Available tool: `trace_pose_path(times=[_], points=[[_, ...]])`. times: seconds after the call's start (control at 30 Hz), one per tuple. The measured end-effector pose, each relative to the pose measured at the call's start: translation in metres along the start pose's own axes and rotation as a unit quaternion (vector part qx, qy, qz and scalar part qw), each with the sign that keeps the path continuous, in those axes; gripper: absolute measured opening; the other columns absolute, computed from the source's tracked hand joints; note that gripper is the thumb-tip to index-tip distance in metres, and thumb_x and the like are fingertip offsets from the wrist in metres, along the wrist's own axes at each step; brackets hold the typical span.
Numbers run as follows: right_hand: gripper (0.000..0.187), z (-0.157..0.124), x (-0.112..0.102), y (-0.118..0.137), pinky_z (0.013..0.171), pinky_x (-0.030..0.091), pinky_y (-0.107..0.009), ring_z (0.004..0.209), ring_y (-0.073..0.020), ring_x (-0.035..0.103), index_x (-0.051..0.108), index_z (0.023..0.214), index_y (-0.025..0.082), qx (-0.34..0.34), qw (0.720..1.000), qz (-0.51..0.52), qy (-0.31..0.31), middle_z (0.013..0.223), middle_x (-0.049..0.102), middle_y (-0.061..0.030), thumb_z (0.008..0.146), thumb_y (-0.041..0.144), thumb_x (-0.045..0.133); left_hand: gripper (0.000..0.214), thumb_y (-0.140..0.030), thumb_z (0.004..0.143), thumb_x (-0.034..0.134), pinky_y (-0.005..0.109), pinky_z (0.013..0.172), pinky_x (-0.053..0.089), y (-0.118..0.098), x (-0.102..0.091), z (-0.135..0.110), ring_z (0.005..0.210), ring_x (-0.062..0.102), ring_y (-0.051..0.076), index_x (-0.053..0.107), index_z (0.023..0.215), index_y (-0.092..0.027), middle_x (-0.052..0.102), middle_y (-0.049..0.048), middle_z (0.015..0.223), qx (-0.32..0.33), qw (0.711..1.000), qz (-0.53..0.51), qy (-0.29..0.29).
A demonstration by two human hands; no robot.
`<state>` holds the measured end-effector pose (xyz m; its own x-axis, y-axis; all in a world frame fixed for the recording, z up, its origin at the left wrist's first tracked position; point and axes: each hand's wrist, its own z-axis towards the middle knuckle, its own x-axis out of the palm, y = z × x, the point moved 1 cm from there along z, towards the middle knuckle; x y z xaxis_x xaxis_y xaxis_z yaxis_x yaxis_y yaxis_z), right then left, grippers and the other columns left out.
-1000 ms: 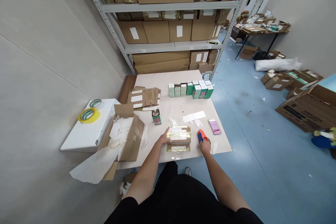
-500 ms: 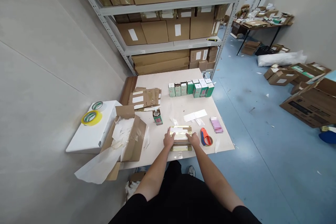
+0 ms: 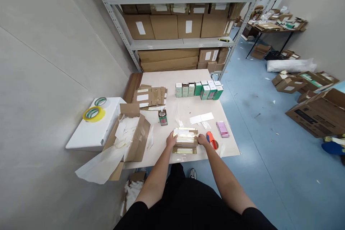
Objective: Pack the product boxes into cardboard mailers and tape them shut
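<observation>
A small cardboard box [image 3: 185, 139], banded with shiny tape and white label strips, lies near the front edge of the table. Its front flap [image 3: 184, 150] hangs open toward me. My left hand [image 3: 170, 139] grips the box's left end, thumb on top. At the right end, my right hand [image 3: 202, 139] has its fingers closed on the box's edge. Just right of that hand lies an orange tape dispenser [image 3: 211, 140]. Farther back on the left stands a green tin in an open carton [image 3: 162, 118].
Several green-and-white cartons [image 3: 198, 90] line the back right of the table [image 3: 178, 75]. Flattened cardboard [image 3: 151, 97] lies back left. An open box of paper [image 3: 140, 136] stands at the left, beside a white box [image 3: 81, 133] bearing tape rolls [image 3: 93, 114]. Shelving [image 3: 180, 44] rises behind.
My right hand has slid from the top of the box to its right end, and its thumb no longer reaches over the top. My left hand stays at the left end. The view has shifted slightly.
</observation>
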<state>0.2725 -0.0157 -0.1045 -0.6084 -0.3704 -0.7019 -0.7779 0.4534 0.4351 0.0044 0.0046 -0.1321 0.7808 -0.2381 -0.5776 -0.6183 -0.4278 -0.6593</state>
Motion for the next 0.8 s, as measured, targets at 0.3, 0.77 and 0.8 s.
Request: trace_pose_path(times=[0.3, 0.77, 0.8], points=[[0.040, -0.007, 0.011, 0.008, 0.072, 0.052, -0.024, 0.095, -0.0221, 0.072, 0.060, 0.126, 0.018, -0.034, 0.995, 0.098, -0.010, 0.110, 0.075, -0.0082, 0.092, 0.040, 0.059, 0.064, -0.058, 0.099, 0.049, 0.030, 0.104, 0.049, 0.002, -0.010, -0.026, 0.135, 0.059, 0.026, 0.046, 0.151, -0.021, 0.059, 0.0116, 0.151, -0.047, 0.997, -0.067, -0.008], [0.058, -0.021, 0.024, -0.013, 0.091, 0.055, -0.033, 0.105, -0.0247, 0.072, 0.054, 0.134, 0.019, -0.032, 0.961, 0.259, -0.090, 0.120, 0.072, -0.0105, 0.079, 0.030, 0.064, 0.057, -0.023, 0.087, 0.066, 0.029, 0.097, 0.052, -0.009, 0.001, -0.049, 0.112, 0.070, 0.023, 0.054, 0.142, -0.018, 0.073, 0.0105, 0.121, -0.036, 0.987, -0.091, -0.131], [0.062, -0.021, 0.032, -0.017, 0.094, 0.054, -0.035, 0.107, -0.0259, 0.072, 0.053, 0.137, 0.018, -0.014, 0.970, 0.232, -0.074, 0.120, 0.072, -0.0111, 0.077, 0.027, 0.064, 0.058, -0.019, 0.084, 0.068, 0.029, 0.097, 0.051, -0.005, 0.005, -0.048, 0.113, 0.070, 0.024, 0.056, 0.141, -0.017, 0.073, 0.0114, 0.122, -0.050, 0.992, -0.067, -0.099]])
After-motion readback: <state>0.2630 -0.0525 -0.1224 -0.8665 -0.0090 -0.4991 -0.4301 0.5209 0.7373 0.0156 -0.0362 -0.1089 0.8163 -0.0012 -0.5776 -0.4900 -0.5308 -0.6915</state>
